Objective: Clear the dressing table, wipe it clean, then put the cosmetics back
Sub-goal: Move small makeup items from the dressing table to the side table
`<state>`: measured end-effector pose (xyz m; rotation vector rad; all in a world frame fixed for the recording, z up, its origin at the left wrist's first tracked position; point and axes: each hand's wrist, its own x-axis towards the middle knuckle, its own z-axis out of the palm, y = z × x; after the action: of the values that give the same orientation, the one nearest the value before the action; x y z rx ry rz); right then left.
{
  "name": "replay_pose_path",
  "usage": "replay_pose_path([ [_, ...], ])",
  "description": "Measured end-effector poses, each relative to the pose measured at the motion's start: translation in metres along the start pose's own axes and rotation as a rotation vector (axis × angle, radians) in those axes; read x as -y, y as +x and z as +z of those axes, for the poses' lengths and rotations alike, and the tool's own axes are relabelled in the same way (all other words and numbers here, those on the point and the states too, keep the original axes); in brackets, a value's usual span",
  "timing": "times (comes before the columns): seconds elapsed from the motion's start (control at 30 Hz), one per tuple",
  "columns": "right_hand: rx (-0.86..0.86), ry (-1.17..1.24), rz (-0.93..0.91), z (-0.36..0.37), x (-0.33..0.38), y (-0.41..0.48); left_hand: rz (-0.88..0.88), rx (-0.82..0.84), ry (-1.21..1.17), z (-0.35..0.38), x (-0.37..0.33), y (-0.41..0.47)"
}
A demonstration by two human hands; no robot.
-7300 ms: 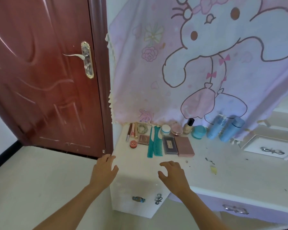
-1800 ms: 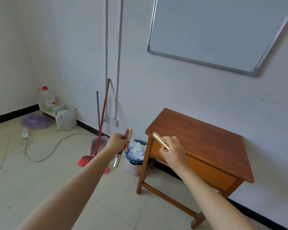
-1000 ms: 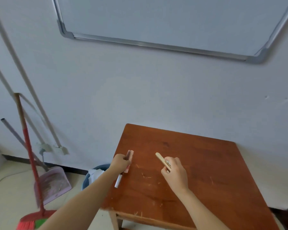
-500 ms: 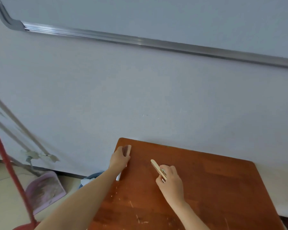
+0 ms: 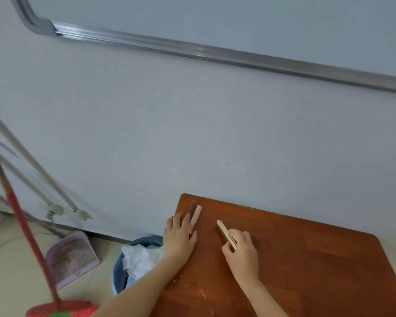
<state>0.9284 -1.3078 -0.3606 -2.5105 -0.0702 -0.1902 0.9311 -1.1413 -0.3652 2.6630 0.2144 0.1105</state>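
Likely parking them here, the flat left hand (image 5: 180, 239) pressed the thin pink tube (image 5: 196, 216) onto the brown wooden worktop's (image 5: 306, 259) far left corner while the right hand (image 5: 241, 253) pinched a slim gold tube (image 5: 224, 230).

Table: we see a reddish-brown wooden table (image 5: 306, 271) with pale scratches.
Tubes: one pale pink plastic tube (image 5: 196, 213), one slim gold tube (image 5: 223, 229).
Bin: a round blue plastic bin (image 5: 115, 280).
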Motion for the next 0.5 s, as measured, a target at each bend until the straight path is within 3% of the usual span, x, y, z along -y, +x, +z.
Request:
replay_pose_path([
  [0.27,0.050,0.011,0.099,0.019,0.008,-0.014,0.203,0.048,0.117,0.015,0.011,-0.033],
  [0.5,0.058,-0.022,0.168,0.019,0.028,0.015,0.152,0.132,0.158,0.014,-0.004,-0.009],
])
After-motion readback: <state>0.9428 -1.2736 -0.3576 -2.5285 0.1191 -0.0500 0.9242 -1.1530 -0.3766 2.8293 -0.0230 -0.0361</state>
